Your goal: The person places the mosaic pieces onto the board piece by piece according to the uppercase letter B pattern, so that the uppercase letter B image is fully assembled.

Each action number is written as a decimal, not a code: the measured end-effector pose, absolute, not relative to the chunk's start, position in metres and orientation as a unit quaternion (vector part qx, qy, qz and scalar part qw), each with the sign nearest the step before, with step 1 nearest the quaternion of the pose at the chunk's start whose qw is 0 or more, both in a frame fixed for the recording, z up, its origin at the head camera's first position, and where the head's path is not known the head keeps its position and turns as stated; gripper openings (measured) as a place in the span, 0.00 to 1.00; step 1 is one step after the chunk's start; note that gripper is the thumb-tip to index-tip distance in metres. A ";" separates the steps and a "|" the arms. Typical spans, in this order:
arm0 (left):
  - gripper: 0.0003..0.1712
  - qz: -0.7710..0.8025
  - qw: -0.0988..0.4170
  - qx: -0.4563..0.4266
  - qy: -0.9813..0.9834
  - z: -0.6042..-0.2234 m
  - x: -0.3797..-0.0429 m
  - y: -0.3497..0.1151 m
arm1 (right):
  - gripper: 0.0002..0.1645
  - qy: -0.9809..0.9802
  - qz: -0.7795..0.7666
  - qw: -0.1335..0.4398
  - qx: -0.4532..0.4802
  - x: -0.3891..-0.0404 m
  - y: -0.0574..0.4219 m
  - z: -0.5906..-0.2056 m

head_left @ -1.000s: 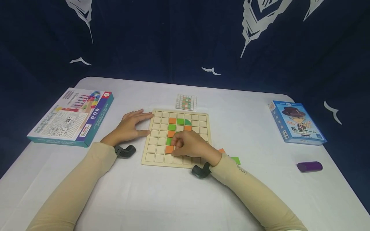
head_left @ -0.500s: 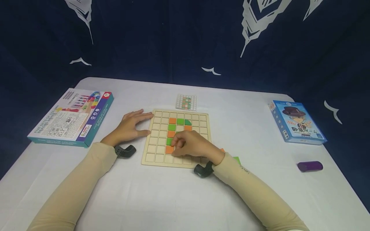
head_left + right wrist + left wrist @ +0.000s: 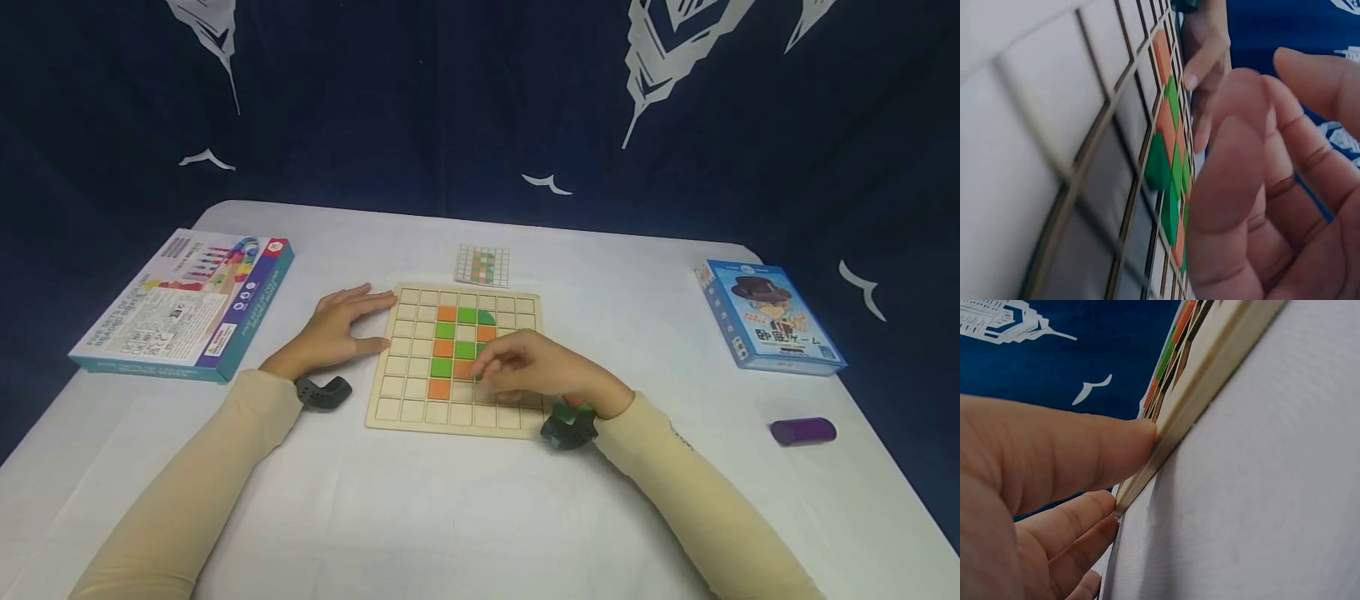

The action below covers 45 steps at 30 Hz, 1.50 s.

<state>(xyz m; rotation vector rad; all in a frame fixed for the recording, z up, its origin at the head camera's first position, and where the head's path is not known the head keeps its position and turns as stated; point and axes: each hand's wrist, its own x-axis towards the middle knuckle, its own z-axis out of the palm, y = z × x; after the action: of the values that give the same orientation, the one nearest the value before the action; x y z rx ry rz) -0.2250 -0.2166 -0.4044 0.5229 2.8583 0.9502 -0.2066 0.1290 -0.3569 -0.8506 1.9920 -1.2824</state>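
Observation:
A wooden grid board (image 3: 390, 408) lies mid-table, with orange, green and dark green tiles in its cells. My left hand (image 3: 333, 329) rests at its left edge with fingers spread. The thumb (image 3: 1110, 447) touches the board's side in the left wrist view. Over the board's right half hovers my right hand (image 3: 532, 362), its fingers loosely curled. No tile shows between its thumb (image 3: 1225, 175) and fingers in the right wrist view. An orange tile (image 3: 462, 368) lies just left of the right fingertips. Dark green rounded tile (image 3: 1159, 162) is in the grid beyond. The right hand hides some cells.
A small pattern card (image 3: 482, 265) lies behind the board. Loose tiles (image 3: 576, 402) are partly hidden by my right wrist. A large box (image 3: 183, 304) stands left, a blue box (image 3: 772, 317) right, and a purple cylinder (image 3: 802, 431) lies nearer on the right.
My right hand has moved right and its fingers have loosened, uncovering a green tile and an orange tile in the second coloured column. The left hand stays where it was.

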 end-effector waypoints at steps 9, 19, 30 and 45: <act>0.42 0.310 0.045 0.168 0.935 -0.405 -0.225 -0.216 | 0.11 0.770 -0.488 0.273 -0.307 -0.207 0.165 -0.357; 0.42 0.310 0.044 0.170 0.935 -0.404 -0.225 -0.216 | 0.12 0.769 -0.490 0.293 -0.286 -0.207 0.206 -0.364; 0.42 0.314 0.043 0.172 0.933 -0.404 -0.225 -0.217 | 0.11 0.780 -0.490 0.265 -0.284 -0.207 0.251 -0.377; 0.42 0.325 0.046 0.173 0.929 -0.403 -0.223 -0.216 | 0.13 0.787 -0.476 0.292 -0.262 -0.208 0.271 -0.374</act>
<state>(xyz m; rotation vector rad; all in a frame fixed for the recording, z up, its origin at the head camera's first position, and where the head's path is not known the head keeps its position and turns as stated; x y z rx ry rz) -0.2230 -0.2163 -0.4026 0.5268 2.8353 0.9926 -0.2077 0.2710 -0.3737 -0.6986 2.0966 -1.2688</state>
